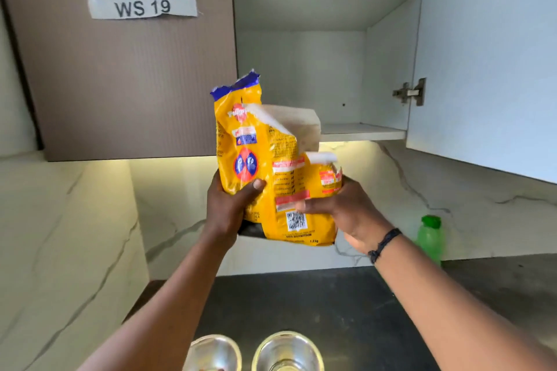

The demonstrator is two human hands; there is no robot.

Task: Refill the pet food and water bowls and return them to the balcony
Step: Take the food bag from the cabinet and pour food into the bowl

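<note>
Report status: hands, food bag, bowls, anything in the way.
Left hand and right hand grip yellow pet food bag, top torn open, held above counter. Two steel bowls below. Green bottle off right, not in the way.

Pet food bag (265, 166): glossy yellow plastic film, creased, torn blue top. Two bowls (286, 352): shiny polished metal. Bottle (429, 238): translucent green plastic. Countertop (316, 304): dark, matt, speckled stone. Backsplash (180, 190): smooth veined marble look. Cabinet door (120, 84): matt brown, finely ribbed; paper label (141, 4).
</note>
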